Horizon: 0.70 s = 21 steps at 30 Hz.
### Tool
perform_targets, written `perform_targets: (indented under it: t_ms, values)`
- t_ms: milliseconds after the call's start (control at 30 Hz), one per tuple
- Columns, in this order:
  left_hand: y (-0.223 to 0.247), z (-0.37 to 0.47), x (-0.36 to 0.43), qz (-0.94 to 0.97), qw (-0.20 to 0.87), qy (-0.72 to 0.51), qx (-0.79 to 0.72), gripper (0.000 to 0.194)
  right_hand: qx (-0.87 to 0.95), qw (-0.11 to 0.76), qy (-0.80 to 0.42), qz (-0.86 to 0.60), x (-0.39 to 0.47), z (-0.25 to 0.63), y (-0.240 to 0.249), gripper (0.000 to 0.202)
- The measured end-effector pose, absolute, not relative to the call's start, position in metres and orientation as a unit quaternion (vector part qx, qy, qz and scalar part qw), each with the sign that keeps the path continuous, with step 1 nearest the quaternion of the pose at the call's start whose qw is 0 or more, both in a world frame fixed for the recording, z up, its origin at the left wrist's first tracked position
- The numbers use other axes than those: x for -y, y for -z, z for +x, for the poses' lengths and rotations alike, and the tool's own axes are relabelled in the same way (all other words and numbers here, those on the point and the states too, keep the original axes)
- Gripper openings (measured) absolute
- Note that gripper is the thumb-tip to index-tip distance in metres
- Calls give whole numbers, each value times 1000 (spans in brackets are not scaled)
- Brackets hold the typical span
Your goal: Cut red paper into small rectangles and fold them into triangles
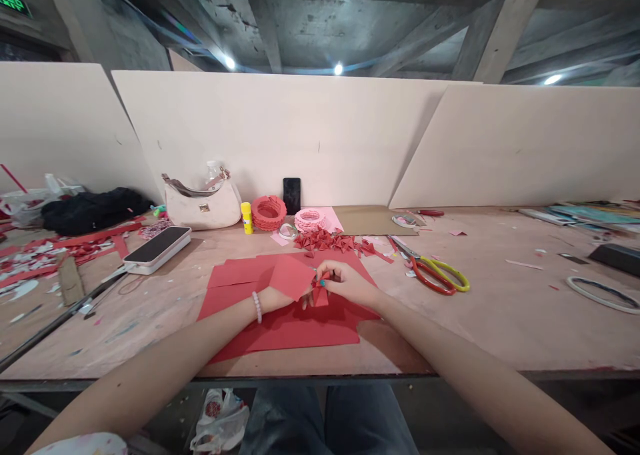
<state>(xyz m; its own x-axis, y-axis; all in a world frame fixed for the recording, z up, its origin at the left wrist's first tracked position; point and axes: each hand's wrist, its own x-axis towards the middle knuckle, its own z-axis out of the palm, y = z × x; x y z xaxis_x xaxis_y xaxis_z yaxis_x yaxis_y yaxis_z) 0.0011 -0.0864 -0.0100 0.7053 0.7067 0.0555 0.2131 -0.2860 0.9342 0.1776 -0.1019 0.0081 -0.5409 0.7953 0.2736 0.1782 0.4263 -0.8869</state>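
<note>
My left hand (276, 299), with a pink bead bracelet on the wrist, holds a flat piece of red paper (292, 276) that covers most of its fingers. Beside it, my right hand (336, 280) pinches a small folded red paper piece (321, 295) between thumb and fingers. Both hands are close together over large red sheets (280, 331) on the table. A pile of small red folded pieces (325, 241) lies just behind the sheets. To the right are red-handled scissors (431, 280) and yellow-handled scissors (453, 276).
A white handbag (203, 205), yellow glue stick (247, 218), red ring stack (269, 213), pink ring stack (310, 220) and black phone (292, 196) stand behind. A white device (158, 250) lies left. Paper scraps and a white ring (603, 295) lie about the table (490, 335).
</note>
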Motion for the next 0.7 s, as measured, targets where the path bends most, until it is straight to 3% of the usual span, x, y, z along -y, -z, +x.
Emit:
perform_targets:
  t_ms: [167, 467, 700]
  values:
    - [5, -1, 93, 781, 477, -254, -312, 21, 772, 350, -434, -305, 103, 177, -7, 17]
    - [8, -1, 92, 804, 436, -251, -318, 29, 767, 341, -466, -282, 107, 173, -8, 4]
    - [11, 0, 93, 803, 440, -235, -326, 29, 765, 342, -462, -290, 107, 177, -10, 10]
